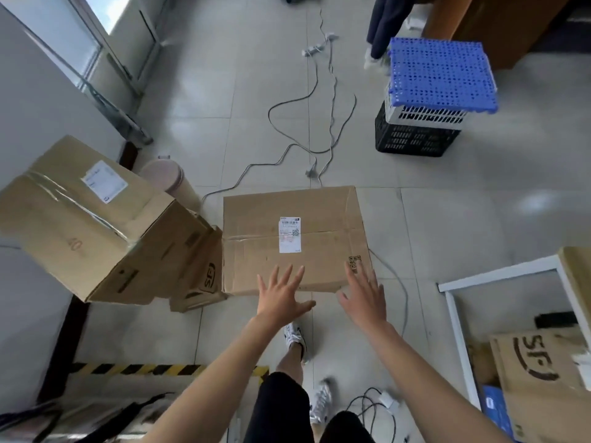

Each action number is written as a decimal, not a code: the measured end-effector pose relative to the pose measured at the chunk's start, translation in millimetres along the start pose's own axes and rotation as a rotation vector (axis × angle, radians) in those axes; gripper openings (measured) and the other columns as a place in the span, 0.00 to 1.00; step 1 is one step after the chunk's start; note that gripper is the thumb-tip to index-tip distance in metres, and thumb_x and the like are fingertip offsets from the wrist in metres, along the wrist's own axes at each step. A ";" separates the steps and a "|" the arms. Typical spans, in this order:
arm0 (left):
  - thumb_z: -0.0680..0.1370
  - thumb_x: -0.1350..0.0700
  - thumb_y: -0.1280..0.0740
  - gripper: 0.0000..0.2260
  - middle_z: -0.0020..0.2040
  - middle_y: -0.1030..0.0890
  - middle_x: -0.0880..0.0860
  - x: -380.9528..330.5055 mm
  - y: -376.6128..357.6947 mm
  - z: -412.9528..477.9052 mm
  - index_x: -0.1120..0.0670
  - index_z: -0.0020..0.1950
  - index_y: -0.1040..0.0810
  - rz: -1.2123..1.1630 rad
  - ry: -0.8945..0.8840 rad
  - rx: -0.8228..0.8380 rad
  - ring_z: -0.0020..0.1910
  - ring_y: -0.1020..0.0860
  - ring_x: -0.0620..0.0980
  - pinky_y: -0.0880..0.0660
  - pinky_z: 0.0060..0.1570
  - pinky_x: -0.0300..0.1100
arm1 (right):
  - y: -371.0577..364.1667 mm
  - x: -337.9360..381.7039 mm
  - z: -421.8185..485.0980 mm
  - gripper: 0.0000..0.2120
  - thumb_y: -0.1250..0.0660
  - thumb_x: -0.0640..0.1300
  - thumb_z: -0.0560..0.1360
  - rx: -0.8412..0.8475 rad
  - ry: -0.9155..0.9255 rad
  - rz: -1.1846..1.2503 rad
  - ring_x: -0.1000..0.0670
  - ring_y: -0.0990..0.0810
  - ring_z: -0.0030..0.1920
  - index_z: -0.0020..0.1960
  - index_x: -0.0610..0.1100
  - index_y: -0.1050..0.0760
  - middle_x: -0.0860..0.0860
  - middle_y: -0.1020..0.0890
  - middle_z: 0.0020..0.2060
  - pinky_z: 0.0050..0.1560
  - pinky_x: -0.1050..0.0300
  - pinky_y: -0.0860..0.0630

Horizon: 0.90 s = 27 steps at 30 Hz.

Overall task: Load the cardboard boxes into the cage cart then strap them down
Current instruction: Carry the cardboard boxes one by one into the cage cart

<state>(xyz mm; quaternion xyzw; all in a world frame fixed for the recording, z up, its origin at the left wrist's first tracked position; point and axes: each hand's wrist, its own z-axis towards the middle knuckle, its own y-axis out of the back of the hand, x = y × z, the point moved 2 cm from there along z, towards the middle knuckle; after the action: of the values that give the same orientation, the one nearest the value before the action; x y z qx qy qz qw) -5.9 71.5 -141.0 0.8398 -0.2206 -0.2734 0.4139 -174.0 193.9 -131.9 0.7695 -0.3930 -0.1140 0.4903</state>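
Both your arms reach forward and down, forearms bare, palms facing the floor. Your left hand [281, 295] has its fingers spread wide and grips nothing; the fingertips overlap the near edge of the flat box [295, 239]. Your right hand [364, 298] is likewise splayed and empty, fingertips over the box's near right corner, by the printed QR mark. Whether either hand touches the cardboard cannot be told from this angle.

The flat box lies on the tiled floor straight ahead, white label [289, 235] up. Just left of it, a small box [203, 270] leans, touching or nearly so, partly hidden behind the big taped box [86, 225].

At lower right a white frame [460, 330] holds a box marked SF [540, 375]; both are cut off by the edge, and what lies under that box is hard to make out.

Cables [319, 123] trail across the floor beyond. Stacked crates [422, 119] with a blue panel [443, 75] on top stand at far right. Your shoes and the lower-left clutter are blurred.
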 end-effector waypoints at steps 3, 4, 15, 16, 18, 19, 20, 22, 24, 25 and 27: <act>0.73 0.26 0.44 0.42 0.83 0.52 0.47 24.6 -9.5 42.4 0.39 0.81 0.56 -0.030 0.032 0.071 0.81 0.56 0.56 0.57 0.74 0.69 | -8.3 1.0 46.6 0.36 0.38 0.50 0.79 0.072 -0.030 -0.027 0.40 0.52 0.80 0.81 0.55 0.54 0.51 0.51 0.81 0.75 0.37 0.45; 0.73 0.25 0.44 0.42 0.83 0.51 0.48 35.4 -11.0 57.6 0.39 0.81 0.56 -0.038 0.048 0.087 0.81 0.55 0.56 0.56 0.74 0.69 | -11.6 0.7 62.8 0.36 0.38 0.51 0.80 0.090 -0.042 -0.028 0.39 0.52 0.80 0.81 0.55 0.54 0.50 0.51 0.81 0.75 0.37 0.45; 0.75 0.33 0.34 0.43 0.82 0.58 0.53 164.0 -36.5 173.5 0.43 0.82 0.55 -0.172 0.423 0.137 0.81 0.59 0.57 0.48 0.74 0.67 | -42.6 -33.1 213.0 0.37 0.37 0.53 0.80 0.185 -0.135 -0.019 0.41 0.51 0.80 0.82 0.53 0.54 0.49 0.52 0.81 0.75 0.36 0.42; 0.74 0.34 0.33 0.45 0.82 0.59 0.53 173.6 -39.1 178.3 0.44 0.82 0.54 -0.197 0.469 0.104 0.80 0.59 0.57 0.48 0.74 0.68 | -45.4 -37.0 223.8 0.38 0.36 0.52 0.80 0.188 -0.147 -0.015 0.40 0.51 0.80 0.82 0.52 0.54 0.48 0.52 0.81 0.74 0.36 0.41; 0.72 0.33 0.30 0.48 0.82 0.62 0.53 189.8 -44.3 187.0 0.46 0.82 0.54 -0.254 0.523 0.031 0.80 0.62 0.57 0.47 0.73 0.70 | -51.7 -45.3 242.7 0.38 0.34 0.51 0.78 0.168 -0.163 0.005 0.39 0.49 0.79 0.81 0.51 0.52 0.46 0.52 0.81 0.73 0.37 0.37; 0.70 0.32 0.29 0.50 0.81 0.63 0.53 196.8 -46.9 191.0 0.46 0.82 0.55 -0.280 0.530 -0.003 0.80 0.62 0.57 0.46 0.73 0.69 | -54.3 -48.8 251.1 0.39 0.33 0.51 0.77 0.147 -0.170 0.028 0.39 0.47 0.79 0.81 0.50 0.51 0.46 0.52 0.81 0.71 0.38 0.34; 0.68 0.32 0.28 0.53 0.81 0.63 0.53 203.4 -48.9 194.2 0.46 0.81 0.56 -0.308 0.533 -0.037 0.80 0.62 0.58 0.45 0.73 0.68 | -56.5 -51.5 258.1 0.40 0.32 0.52 0.77 0.121 -0.170 0.058 0.39 0.44 0.78 0.81 0.50 0.51 0.46 0.52 0.81 0.67 0.39 0.30; 0.64 0.33 0.24 0.57 0.81 0.62 0.54 214.6 -52.0 195.9 0.43 0.81 0.58 -0.435 0.587 -0.094 0.80 0.57 0.60 0.43 0.72 0.66 | -61.2 -56.3 266.2 0.42 0.30 0.53 0.75 0.068 -0.164 0.133 0.39 0.39 0.76 0.81 0.50 0.50 0.48 0.51 0.80 0.62 0.41 0.27; 0.60 0.36 0.20 0.62 0.82 0.57 0.55 222.9 -55.0 194.4 0.41 0.80 0.60 -0.645 0.667 -0.122 0.80 0.50 0.61 0.42 0.73 0.65 | -65.4 -62.9 270.3 0.46 0.29 0.55 0.73 0.064 -0.208 0.245 0.41 0.37 0.75 0.81 0.52 0.54 0.50 0.52 0.80 0.63 0.41 0.29; 0.59 0.37 0.19 0.64 0.81 0.53 0.56 225.0 -56.5 192.8 0.41 0.80 0.61 -0.720 0.680 -0.128 0.79 0.47 0.60 0.41 0.73 0.64 | -67.2 -66.3 271.5 0.48 0.28 0.56 0.73 0.080 -0.235 0.304 0.42 0.37 0.76 0.81 0.54 0.57 0.50 0.52 0.80 0.64 0.42 0.30; 0.57 0.38 0.18 0.65 0.81 0.48 0.56 225.5 -56.7 189.9 0.42 0.80 0.62 -0.795 0.695 -0.131 0.78 0.43 0.59 0.40 0.73 0.62 | -68.8 -70.8 273.1 0.51 0.28 0.57 0.71 0.107 -0.259 0.388 0.44 0.36 0.75 0.80 0.59 0.61 0.51 0.48 0.80 0.65 0.44 0.32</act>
<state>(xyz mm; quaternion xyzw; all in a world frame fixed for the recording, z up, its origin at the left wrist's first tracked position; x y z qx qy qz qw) 50.2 -140.4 -346.0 0.8720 0.2824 -0.1280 0.3788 -340.3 77.4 -339.6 0.6834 -0.5986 -0.0947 0.4070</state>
